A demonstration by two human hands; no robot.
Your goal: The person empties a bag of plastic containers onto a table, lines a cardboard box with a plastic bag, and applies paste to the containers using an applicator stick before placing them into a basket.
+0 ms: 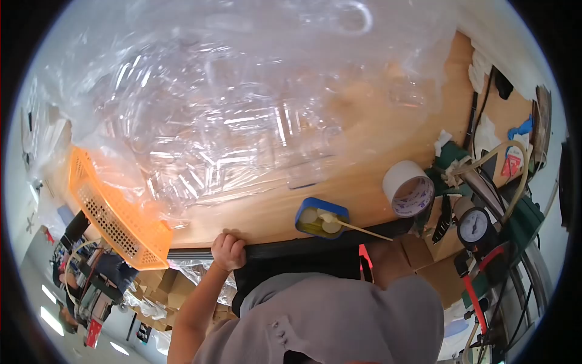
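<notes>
My left hand (229,250) rests on the black front edge (267,249) of the wooden table, its fingers curled into a loose fist with nothing seen in them. Of my right arm (391,262) only a part shows, low beside my body, and that hand is out of sight. Right of my left hand stands a small blue tub (322,217) holding pale discs and a yellowish substance. A thin wooden stick (367,231) leans out of it over the table edge. Beyond lies a heap of clear plastic containers (236,130) under clear film.
An orange perforated basket (115,212) tilts at the left table edge. A roll of white tape (407,188) lies at the right, near a machine with a pressure gauge (474,225) and hoses. Cardboard boxes (160,291) stand below at the left. Another person (112,273) is farther left.
</notes>
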